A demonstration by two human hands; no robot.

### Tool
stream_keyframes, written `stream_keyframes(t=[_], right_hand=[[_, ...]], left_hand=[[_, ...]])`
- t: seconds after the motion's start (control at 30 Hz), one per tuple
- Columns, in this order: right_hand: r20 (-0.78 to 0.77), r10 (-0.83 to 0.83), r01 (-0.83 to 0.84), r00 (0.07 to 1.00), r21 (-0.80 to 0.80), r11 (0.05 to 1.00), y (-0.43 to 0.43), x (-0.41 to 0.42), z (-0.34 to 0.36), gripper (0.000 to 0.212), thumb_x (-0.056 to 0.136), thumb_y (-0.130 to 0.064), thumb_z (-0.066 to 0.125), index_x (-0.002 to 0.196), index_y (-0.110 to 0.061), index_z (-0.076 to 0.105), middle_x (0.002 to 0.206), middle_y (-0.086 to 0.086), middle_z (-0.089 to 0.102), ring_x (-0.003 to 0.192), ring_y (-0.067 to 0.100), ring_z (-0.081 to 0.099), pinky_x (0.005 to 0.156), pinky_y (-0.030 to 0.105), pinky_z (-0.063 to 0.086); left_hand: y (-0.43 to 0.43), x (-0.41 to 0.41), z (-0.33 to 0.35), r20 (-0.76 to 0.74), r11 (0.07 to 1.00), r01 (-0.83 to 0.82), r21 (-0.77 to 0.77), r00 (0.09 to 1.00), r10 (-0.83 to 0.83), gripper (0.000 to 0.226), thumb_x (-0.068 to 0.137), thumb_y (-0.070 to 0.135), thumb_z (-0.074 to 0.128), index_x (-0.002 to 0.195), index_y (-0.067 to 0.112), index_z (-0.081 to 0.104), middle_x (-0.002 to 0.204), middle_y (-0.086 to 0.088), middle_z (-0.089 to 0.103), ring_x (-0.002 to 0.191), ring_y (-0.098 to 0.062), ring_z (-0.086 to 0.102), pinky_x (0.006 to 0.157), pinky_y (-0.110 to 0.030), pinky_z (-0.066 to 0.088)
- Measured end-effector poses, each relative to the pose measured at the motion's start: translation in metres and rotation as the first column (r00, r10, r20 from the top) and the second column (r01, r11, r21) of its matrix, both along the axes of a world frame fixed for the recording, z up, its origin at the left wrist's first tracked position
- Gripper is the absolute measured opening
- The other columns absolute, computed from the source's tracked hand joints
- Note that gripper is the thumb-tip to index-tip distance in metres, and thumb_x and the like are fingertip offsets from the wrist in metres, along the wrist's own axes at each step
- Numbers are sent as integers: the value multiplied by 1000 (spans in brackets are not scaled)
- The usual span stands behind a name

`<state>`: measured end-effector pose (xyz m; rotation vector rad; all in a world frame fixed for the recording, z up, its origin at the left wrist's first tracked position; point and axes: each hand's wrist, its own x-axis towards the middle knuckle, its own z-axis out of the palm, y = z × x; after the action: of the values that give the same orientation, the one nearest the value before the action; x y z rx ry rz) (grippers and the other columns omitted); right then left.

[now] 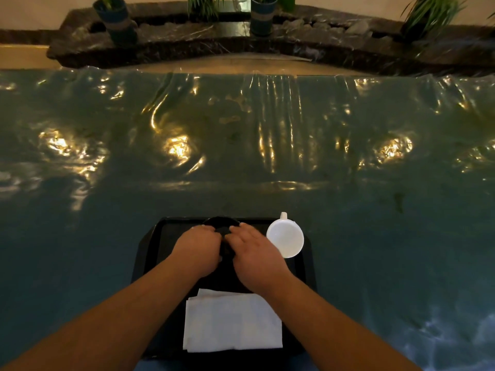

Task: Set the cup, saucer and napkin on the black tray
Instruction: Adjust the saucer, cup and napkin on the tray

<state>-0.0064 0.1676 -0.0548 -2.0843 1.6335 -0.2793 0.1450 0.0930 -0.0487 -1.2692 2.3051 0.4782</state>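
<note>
A black tray (152,236) lies near the front edge of the table. A white napkin (231,322) rests folded on its near part. At the tray's right side stands a white cup (285,238) with its handle pointing away from me. A black saucer (221,223) sits at the tray's far middle, mostly covered by my hands. My left hand (197,249) and my right hand (255,257) both lie on the saucer, fingers curled over its sides. The saucer's near half is hidden.
A shiny dark green plastic cover (241,145) with wrinkles spreads over the wide table. Beyond its far edge runs a dark stone ledge (187,44) with potted plants (116,20) and rocks.
</note>
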Motion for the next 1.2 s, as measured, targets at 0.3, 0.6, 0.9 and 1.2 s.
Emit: stream_keyframes(t=[0.3, 0.6, 0.9, 1.2], right_hand=[[-65, -675, 653, 735, 338, 678, 29, -116, -18, 25, 99, -45, 54, 113, -25, 49, 88, -6, 62, 73, 14, 61, 55, 32, 44], [79, -750, 625, 657, 499, 600, 13, -129, -28, 12, 99, -29, 54, 87, -27, 50, 70, 7, 70, 45, 15, 66, 41, 32, 57], [30, -679, 554, 734, 550, 624, -11, -142, -14, 11, 100, -33, 58, 99, -23, 55, 84, 11, 66, 60, 25, 67, 54, 41, 64], [33, -785, 615, 619, 602, 510, 24, -135, -19, 21, 97, -37, 61, 108, -21, 55, 76, 7, 74, 52, 19, 70, 45, 33, 59]], left_hand=[[-3, -94, -10, -265, 964, -208, 163, 932, 246, 43, 96, 52, 49, 122, 21, 64, 115, -4, 69, 103, -27, 63, 78, -37, 47], [3, -101, -25, -295, 859, -377, 347, 825, 482, 20, 93, 44, 61, 96, 27, 71, 74, 4, 72, 60, -12, 70, 68, -41, 63], [9, -105, -21, -215, 942, -276, 192, 924, 315, 32, 85, 61, 66, 83, 32, 51, 80, 11, 57, 75, -11, 56, 60, -31, 38], [-9, -127, 3, -365, 984, -179, -5, 916, 165, 46, 93, 38, 62, 136, 24, 52, 139, -3, 53, 114, -29, 60, 89, -44, 52]])
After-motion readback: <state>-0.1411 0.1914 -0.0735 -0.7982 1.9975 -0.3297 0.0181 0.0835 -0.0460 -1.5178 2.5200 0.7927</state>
